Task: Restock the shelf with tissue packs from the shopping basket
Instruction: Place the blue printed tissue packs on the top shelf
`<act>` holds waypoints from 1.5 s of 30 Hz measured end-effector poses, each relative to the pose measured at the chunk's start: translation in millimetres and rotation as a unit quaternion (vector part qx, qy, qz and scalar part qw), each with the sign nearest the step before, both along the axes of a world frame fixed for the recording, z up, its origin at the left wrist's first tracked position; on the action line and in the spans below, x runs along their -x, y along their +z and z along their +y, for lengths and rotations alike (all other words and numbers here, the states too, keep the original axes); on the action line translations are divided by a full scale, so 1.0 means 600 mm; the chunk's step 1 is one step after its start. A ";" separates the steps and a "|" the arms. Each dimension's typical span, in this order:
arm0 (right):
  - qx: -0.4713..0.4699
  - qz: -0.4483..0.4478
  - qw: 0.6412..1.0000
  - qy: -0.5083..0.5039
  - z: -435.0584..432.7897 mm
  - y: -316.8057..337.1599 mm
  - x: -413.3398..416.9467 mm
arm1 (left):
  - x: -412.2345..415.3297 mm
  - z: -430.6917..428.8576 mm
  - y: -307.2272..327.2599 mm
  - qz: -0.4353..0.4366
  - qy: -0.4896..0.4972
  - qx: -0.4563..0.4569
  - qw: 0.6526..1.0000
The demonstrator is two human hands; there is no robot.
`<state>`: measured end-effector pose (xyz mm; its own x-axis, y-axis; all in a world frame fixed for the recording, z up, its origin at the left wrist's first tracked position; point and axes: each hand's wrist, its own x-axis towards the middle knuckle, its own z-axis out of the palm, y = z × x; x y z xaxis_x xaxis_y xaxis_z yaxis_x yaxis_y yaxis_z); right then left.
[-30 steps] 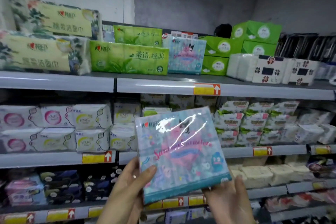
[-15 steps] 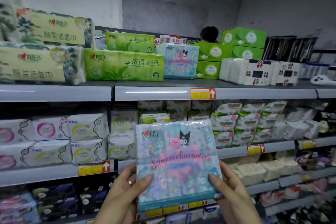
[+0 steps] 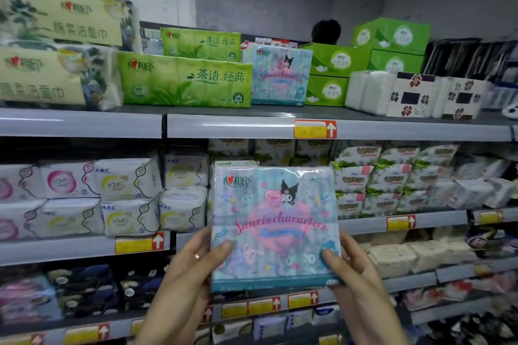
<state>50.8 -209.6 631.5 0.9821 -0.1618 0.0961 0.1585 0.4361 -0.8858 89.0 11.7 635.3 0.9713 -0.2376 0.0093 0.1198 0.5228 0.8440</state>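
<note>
Pastel blue-pink, plastic-wrapped square tissue pack with cartoon print [image 3: 274, 228]: held upright, print toward camera, in front of grey middle shelf [image 3: 84, 249].
Left grip [image 3: 193, 269]: fingers curled round pack's lower left edge, thumb on front; ring on one finger.
Right grip [image 3: 353, 269]: curled round lower right edge, thumb on front.
Matching cartoon-print pack [image 3: 280, 75]: stands on grey metal top shelf [image 3: 252, 126], between long green tissue pack [image 3: 185, 82] and green cardboard boxes [image 3: 330, 75].
</note>
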 end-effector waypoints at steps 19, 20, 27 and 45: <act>-0.050 -0.018 0.998 -0.019 -0.253 0.063 -0.134 | -0.115 -0.260 0.073 -0.074 0.056 -0.013 0.996; -0.057 -0.024 0.998 -0.013 -0.255 0.068 -0.139 | -0.121 -0.261 0.078 -0.082 0.057 -0.021 0.995; -0.061 -0.054 0.997 0.011 -0.257 0.100 -0.174 | -0.151 -0.255 0.119 -0.130 0.073 -0.046 0.988; 0.085 -0.218 0.972 0.014 -0.239 0.311 -0.339 | -0.283 -0.210 0.332 -0.273 0.147 -0.205 0.928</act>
<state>253.9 -353.1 818.2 0.8452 -0.0814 0.5282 0.5263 0.2980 -0.7964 258.6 -114.6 834.7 0.8716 -0.0553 0.4871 -0.4819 0.0857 0.8720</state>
